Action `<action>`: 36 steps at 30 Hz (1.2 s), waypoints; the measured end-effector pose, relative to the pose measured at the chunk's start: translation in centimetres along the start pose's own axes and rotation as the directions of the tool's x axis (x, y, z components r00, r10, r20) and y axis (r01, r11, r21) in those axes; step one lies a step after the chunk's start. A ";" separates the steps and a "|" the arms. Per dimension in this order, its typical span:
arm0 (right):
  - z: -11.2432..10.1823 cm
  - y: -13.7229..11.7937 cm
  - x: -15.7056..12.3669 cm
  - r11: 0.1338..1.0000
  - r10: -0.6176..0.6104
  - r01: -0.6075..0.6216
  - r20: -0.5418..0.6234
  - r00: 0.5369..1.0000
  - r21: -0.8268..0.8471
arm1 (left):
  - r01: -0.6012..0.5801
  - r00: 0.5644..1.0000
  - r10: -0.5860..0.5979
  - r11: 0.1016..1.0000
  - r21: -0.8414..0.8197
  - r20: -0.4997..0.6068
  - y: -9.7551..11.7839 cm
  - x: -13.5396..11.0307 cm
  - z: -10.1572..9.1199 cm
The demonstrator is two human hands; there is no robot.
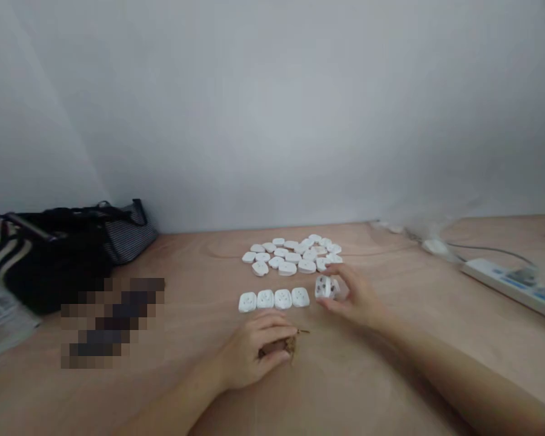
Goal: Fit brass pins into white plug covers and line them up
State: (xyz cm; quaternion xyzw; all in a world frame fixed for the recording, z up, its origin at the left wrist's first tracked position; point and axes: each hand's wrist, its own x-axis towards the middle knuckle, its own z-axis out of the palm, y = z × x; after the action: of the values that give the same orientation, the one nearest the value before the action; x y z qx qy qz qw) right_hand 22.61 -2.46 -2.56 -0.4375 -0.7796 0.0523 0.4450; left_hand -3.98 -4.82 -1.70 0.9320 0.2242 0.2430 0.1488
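- Well, the right hand (356,300) pinches a speckled white piece (326,287) between thumb and fingers, pressed together on it from the right; the dark specks on it are too blurred to make out.
- Just left of that piece, not touching it, a row of four white socket-shaped pieces (274,298) lies flat on the plywood tabletop (200,266).
- Beyond the row sits a loose cluster of similar white pieces (292,254), some overlapping or touching.
- The left hand (249,354) rests on the tabletop just below the row, its fingers curled shut around a brown clump (279,347) (its material is too blurred to tell) that pokes out past them.
- Far left stand a black bag (49,266) and a striped bag (128,233), with a printed plastic packet (0,309) beside them and a pixelated patch (113,321) on the tabletop.
- To the right lie a white power strip (511,284) and a grey cable (490,247), below a white wall (272,109).
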 end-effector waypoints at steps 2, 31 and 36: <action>-0.2 -0.8 -0.8 0.987 0.056 -0.058 0.019 0.998 0.149 | -0.005 1.000 0.006 1.000 0.018 -0.020 -0.2 -0.1 -0.3; -1.3 -1.4 -2.1 0.975 0.014 -0.046 0.146 0.989 0.215 | 0.005 1.000 -0.005 0.998 0.063 -0.003 -1.1 -0.1 -1.7; -0.8 0.6 -0.9 0.998 0.050 -0.047 0.099 0.994 -0.035 | 0.003 0.999 -0.004 1.000 0.018 0.037 -1.1 -0.2 -1.5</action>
State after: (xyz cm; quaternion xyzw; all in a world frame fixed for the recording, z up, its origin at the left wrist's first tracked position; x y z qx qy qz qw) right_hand 23.79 -3.01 -2.89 -0.4603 -0.7908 0.0724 0.3969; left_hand -5.33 -3.72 -0.99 0.9372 0.2254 0.2234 0.1449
